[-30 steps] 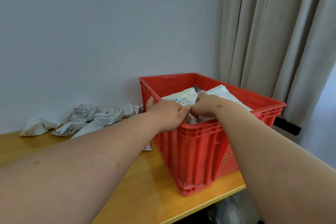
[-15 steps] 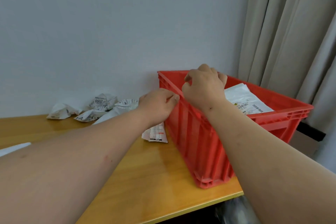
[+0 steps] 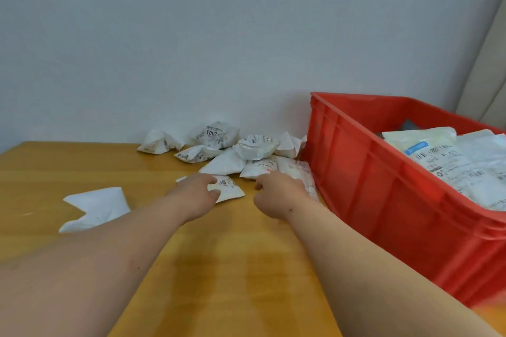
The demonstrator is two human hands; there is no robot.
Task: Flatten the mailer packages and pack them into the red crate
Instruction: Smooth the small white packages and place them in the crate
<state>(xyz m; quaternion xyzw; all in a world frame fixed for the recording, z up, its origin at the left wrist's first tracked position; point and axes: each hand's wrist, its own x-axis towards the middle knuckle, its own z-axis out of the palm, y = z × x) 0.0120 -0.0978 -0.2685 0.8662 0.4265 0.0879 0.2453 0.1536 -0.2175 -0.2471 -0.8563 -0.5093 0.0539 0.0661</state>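
The red crate (image 3: 356,172) stands on the right of the wooden table (image 3: 219,268), with several flattened white mailers (image 3: 465,167) lying in it. A pile of crumpled white mailers (image 3: 232,148) lies against the wall, left of the crate. My left hand (image 3: 195,194) pinches the edge of a small labelled mailer (image 3: 230,190) lying on the table in front of the pile. Just to its right, my right hand (image 3: 276,195) has its fingers curled, a short gap from that mailer. It partly covers a pinkish mailer (image 3: 297,169) beside the crate wall.
A loose white mailer (image 3: 95,206) lies alone on the table at the left. The grey wall runs close behind the pile and the crate. A beige curtain (image 3: 490,76) hangs at the far right. The table's left edge is near the frame's left side.
Both hands have left the crate and come down left to the table in front of the pile. My left hand has taken hold of the small mailer. The view has turned left.
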